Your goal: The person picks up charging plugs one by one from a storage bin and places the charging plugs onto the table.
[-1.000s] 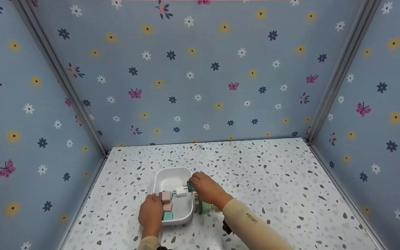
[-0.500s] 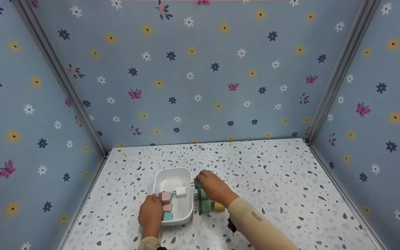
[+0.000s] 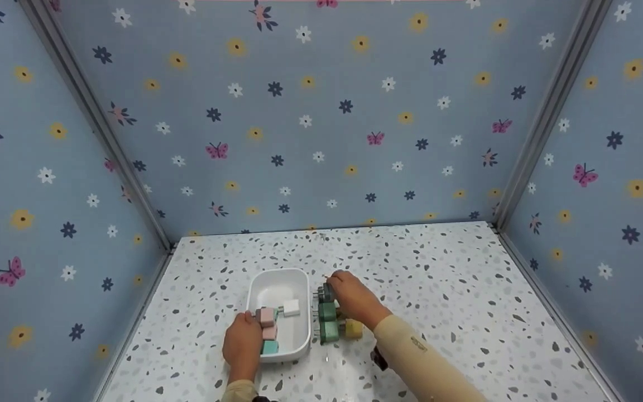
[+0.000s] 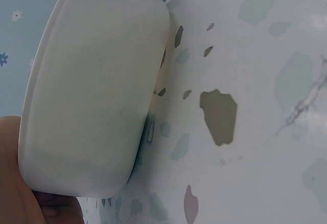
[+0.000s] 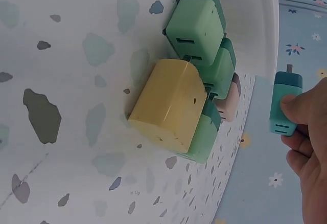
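In the head view my left hand (image 3: 243,340) grips the left wall of a white plastic tub (image 3: 279,357); the left wrist view shows that hand at the tub's (image 4: 92,91) lower corner. My right hand (image 3: 355,298) pinches a teal plug charger (image 5: 286,104) between thumb and fingers, its prongs pointing toward the tub. It is just right of the tub, at the far end of a group of chargers. Within the tub lie a white charger (image 3: 291,307), pink chargers (image 3: 266,317) and a turquoise one (image 3: 269,347).
Right of the tub stand green chargers (image 3: 329,332) with their prongs toward its wall. A yellow charger (image 5: 168,106) lies against them, and a pink one (image 5: 230,101) shows behind. The speckled table (image 3: 438,312) meets flowered panels (image 3: 310,167) on three sides.
My right hand has carried the teal charger rightward from over the tub's right rim to beside the green chargers. My left hand and the tub have stayed put.
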Available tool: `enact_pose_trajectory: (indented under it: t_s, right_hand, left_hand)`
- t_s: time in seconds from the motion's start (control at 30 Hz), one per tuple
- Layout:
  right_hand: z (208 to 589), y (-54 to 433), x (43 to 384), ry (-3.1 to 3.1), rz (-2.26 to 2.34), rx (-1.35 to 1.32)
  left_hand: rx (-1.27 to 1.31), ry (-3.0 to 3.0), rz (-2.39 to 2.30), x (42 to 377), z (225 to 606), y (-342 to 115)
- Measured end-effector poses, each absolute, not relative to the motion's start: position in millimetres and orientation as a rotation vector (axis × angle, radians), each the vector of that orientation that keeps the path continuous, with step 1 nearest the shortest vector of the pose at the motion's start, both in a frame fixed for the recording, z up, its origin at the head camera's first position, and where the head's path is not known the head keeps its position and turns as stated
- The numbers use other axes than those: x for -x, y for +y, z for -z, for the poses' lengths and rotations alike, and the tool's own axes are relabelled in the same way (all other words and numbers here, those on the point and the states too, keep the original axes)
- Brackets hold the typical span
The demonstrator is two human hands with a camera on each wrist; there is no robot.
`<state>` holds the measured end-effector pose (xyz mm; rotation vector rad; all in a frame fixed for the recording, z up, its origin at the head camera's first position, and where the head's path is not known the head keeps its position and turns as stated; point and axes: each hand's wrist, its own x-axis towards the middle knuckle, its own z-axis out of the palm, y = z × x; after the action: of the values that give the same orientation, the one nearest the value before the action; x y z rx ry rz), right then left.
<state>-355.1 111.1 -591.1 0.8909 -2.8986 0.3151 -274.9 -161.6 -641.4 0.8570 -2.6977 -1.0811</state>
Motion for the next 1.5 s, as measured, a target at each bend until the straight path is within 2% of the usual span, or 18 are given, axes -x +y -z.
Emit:
enact_pose_trajectory:
  t_s: [0.63, 0.97, 1.5]
  right_hand:
    - [604, 125, 365, -2.871, -0.3, -0.821]
    - [611, 124, 368, -2.986, -0.347, -0.677]
    - [617, 133, 380, -2.998, -0.329, -0.673]
  left_hand:
    - [-0.82, -2.705, 1.046, 274, 641, -162]
    - [-0.834, -2.715, 1.065, 274, 643, -163]
    - [-0.82, -2.698, 1.072, 273, 642, -163]
